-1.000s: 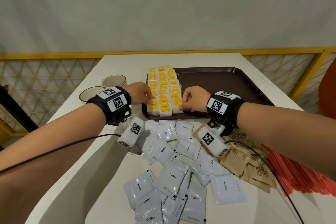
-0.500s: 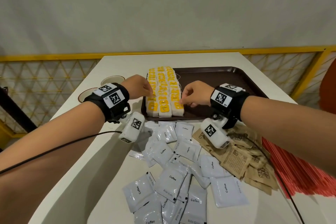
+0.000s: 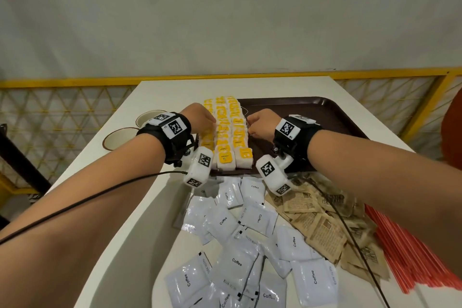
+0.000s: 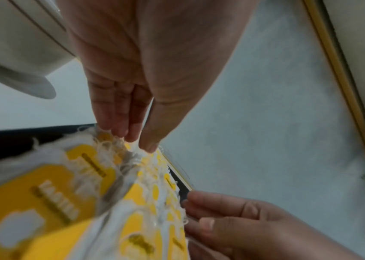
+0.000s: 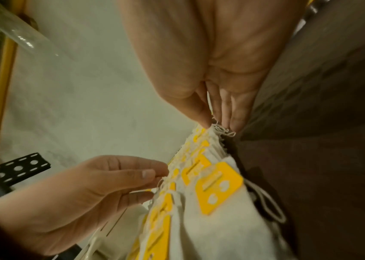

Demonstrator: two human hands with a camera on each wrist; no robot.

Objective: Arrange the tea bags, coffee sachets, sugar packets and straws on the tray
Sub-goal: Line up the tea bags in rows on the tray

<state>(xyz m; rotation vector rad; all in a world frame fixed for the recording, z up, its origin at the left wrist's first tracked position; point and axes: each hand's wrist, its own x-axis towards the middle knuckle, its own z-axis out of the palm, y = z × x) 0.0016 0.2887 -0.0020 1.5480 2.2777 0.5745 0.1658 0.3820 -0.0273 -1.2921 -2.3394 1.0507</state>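
Three rows of tea bags [image 3: 228, 132] lie packed on the tray [image 3: 325, 117], too overlapped to count. Left hand [image 3: 200, 119] touches that block's left edge with straight, close-set fingers; right hand [image 3: 261, 124], fingers likewise straight, touches loose strings at its right edge. Two cups [image 3: 120, 137] stand left of the tray, partly hidden by the left wrist. Nearer than the tray lie heaped coffee sachets [image 3: 237, 245], sugar packets [image 3: 322, 227] and red straws [image 3: 412, 257], cut off by the right arm.
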